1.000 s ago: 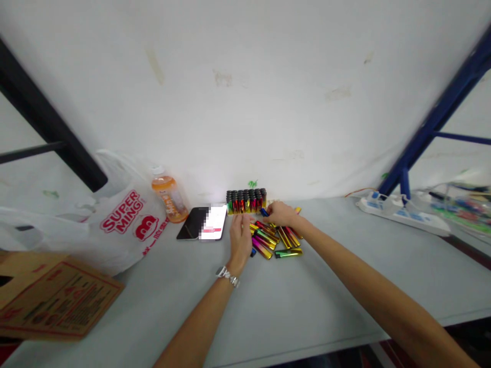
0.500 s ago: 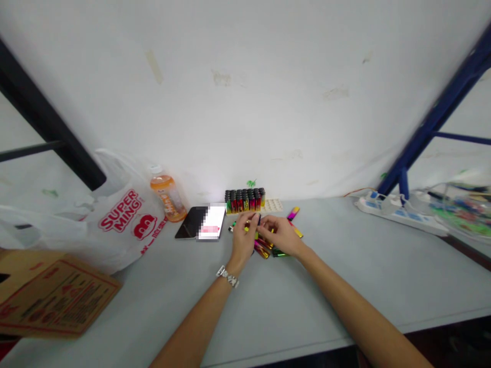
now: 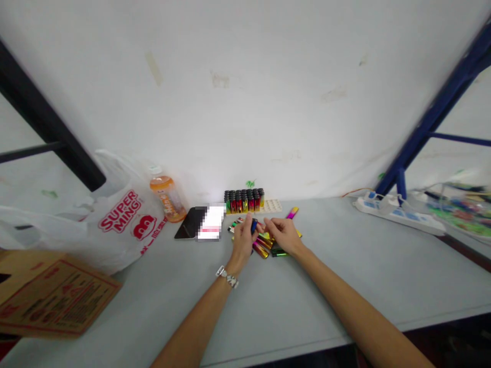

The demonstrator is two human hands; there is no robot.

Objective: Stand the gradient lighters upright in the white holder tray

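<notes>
**Left hand [image 3: 241, 243] pinches a little blue lighter [image 3: 253, 226]**

On the left, the left hand is curled, with its thumb and fingers closed round the blue lighter, just above the tabletop [image 3: 276, 301]. The lighter looks light and hard, so it should be easy to lift and should not bend. A hold on its long sides, near the middle, looks best, as the top end may have small parts that move (that bit is too tiny to see well).

Behind that hand, the standing lighters [image 3: 242, 202] are packed in close rows with their black tops up. They look thin, so a bump could tip one. The black tops seem the easy part to take, since the sides are hidden by neighbors.

Next come the loose lighters [image 3: 263, 247], lying in a messy heap. Their shiny skins look slippery, and they may roll or slide, so one finger on each side seems good.

A pale tray [image 3: 273, 205] pokes out behind them; it looks stiff. Furthest right, the right hand [image 3: 284, 236] is bent over the heap. I cannot tell if it grips anything.
</notes>
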